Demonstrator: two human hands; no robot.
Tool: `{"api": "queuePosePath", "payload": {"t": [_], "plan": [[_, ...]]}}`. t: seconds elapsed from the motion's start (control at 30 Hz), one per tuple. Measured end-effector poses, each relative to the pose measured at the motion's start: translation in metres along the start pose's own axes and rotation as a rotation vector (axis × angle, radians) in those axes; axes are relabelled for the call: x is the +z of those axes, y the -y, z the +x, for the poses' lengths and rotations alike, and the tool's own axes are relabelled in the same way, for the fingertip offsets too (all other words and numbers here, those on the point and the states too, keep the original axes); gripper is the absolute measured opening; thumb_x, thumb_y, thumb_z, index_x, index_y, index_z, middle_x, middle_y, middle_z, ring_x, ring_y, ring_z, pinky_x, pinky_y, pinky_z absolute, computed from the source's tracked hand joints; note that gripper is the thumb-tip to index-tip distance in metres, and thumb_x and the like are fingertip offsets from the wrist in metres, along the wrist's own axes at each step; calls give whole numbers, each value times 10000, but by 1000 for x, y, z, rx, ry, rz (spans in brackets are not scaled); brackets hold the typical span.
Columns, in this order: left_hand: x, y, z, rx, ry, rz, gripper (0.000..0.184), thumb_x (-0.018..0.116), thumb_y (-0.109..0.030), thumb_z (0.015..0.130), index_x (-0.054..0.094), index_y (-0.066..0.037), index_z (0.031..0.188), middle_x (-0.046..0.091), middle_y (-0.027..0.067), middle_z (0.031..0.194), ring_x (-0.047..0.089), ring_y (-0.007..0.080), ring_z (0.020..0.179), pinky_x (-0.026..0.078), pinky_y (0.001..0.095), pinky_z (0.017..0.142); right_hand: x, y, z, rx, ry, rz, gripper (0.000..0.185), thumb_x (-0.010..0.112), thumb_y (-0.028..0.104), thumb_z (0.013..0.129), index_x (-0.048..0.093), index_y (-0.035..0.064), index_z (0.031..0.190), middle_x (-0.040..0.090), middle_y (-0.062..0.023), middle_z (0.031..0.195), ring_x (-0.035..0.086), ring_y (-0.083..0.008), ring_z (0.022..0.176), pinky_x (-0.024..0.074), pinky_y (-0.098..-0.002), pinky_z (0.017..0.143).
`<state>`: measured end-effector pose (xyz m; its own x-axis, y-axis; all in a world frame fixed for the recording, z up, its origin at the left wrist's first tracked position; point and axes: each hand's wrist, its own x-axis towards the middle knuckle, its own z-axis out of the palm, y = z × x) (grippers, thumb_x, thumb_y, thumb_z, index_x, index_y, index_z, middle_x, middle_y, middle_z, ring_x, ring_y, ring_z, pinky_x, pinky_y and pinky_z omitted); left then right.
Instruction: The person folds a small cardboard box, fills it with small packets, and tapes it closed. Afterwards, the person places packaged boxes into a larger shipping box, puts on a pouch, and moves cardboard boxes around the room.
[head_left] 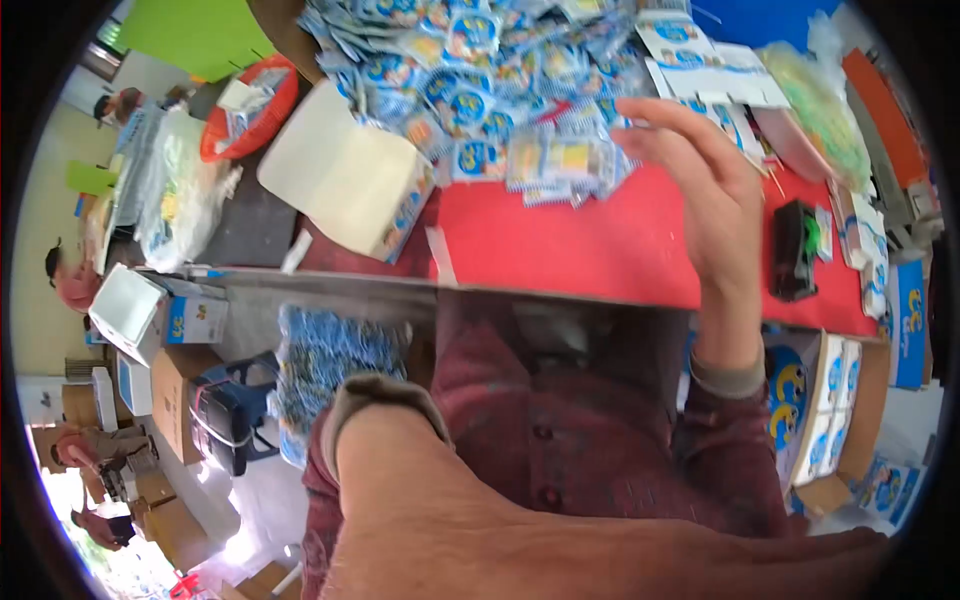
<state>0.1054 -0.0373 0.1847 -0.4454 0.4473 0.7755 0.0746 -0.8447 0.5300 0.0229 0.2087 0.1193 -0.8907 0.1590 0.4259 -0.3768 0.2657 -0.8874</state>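
Observation:
My right hand hovers over the red tabletop, fingers stretched out and slightly curved, with nothing visible in them. Its fingertips are beside a large heap of small blue-and-white printed packets. At the near edge of that heap lies a small stack of packets with a yellow patch. My left hand reaches across the bottom of the view, very close to the camera. Its fingers are blurred and partly out of frame, so their hold cannot be made out.
An open white carton stands left of the packets, near a red basket. A black tape dispenser is at the right. Below the table are a bag of blue packets and a box of white cartons. Other people are at the far left.

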Motion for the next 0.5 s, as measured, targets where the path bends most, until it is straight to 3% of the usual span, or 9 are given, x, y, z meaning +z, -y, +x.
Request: {"api": "queuePosePath", "payload": {"t": [0.07,0.17,0.27,0.33,0.37,0.43,0.5], "plan": [[-4,-6,-2,-13,7,-5,136,528,-193,887,552,-60,874,519,85,847,474,183,661,400,299,596,-5,16,-6,-150,179,390,405,415,223,1001,486,-29,1310,573,-174,1255,642,-303,996,492,-346,866],[-24,-29,-3,-69,-80,-44,141,525,-203,885,555,-70,848,516,76,817,466,176,627,394,296,573,-18,52,4,-377,578,838,494,328,303,1019,333,-2,1407,494,-238,1322,589,-367,1056,486,-402,867],[-47,-48,11,-71,-121,-59,150,523,-213,884,558,-80,823,513,68,788,459,169,593,388,294,549,-41,61,-10,-393,495,779,486,331,299,1017,343,-2,1398,499,-234,1315,590,-362,1056,485,-399,868],[-42,-60,36,68,-63,101,157,521,-220,882,560,-87,806,511,62,769,453,164,570,383,292,533,-50,57,-19,-408,412,711,480,334,296,1016,349,-2,1391,502,-231,1311,590,-358,1056,484,-397,869],[-32,-61,56,226,-59,252,163,516,-245,888,528,-91,941,476,76,944,428,195,765,364,347,673,-54,55,-22,-408,377,670,478,335,295,1015,353,-3,1388,504,-230,1309,590,-356,1056,484,-396,869],[-13,-63,91,526,-83,532,371,504,-297,898,465,-99,1210,405,104,1296,377,258,1155,325,457,953,-61,50,-26,-397,298,600,472,337,293,1014,359,-3,1382,507,-228,1305,590,-352,1056,483,-394,869],[-2,-79,100,705,-90,668,497,498,-322,904,433,-103,1345,369,118,1472,352,290,1349,305,512,1093,-72,53,-26,-386,226,524,467,340,290,1012,366,-3,1375,510,-225,1301,591,-349,1056,482,-392,870]]}}
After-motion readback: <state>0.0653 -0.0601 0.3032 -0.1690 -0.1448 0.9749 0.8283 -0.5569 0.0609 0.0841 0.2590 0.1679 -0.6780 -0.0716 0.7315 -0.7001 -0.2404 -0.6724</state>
